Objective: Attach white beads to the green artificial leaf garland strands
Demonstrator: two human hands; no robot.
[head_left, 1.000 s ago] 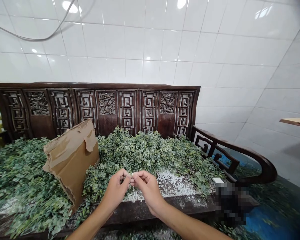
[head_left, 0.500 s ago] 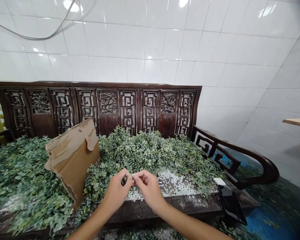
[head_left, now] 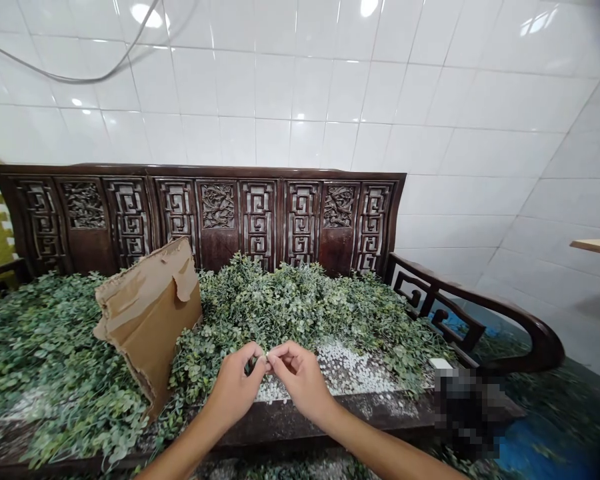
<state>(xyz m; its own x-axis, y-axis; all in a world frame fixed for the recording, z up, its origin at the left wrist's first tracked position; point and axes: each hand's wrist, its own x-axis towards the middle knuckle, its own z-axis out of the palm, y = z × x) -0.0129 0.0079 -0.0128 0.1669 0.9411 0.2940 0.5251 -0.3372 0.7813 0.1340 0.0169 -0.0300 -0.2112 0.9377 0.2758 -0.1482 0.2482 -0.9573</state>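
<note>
My left hand (head_left: 241,377) and my right hand (head_left: 297,375) meet fingertip to fingertip above the front of the bench seat. Both are closed in a pinch, thumb against forefinger. Something tiny and pale shows between the fingertips, too small to name. Just behind and below them lie many small white round pieces (head_left: 353,367), scattered over the seat. A heap of artificial green leaf sprigs (head_left: 295,300) rises behind my hands.
A torn cardboard sheet (head_left: 153,320) stands upright left of my hands, with more leaf sprigs (head_left: 45,347) beyond it. The dark carved wooden bench (head_left: 220,247) has a curved armrest (head_left: 540,333) at right. A small white object (head_left: 441,363) lies near a blurred-out patch.
My hands keep the same pinch at nearly the same spot. The whole view has shifted very slightly, and the black device at right is now blurred out.
</note>
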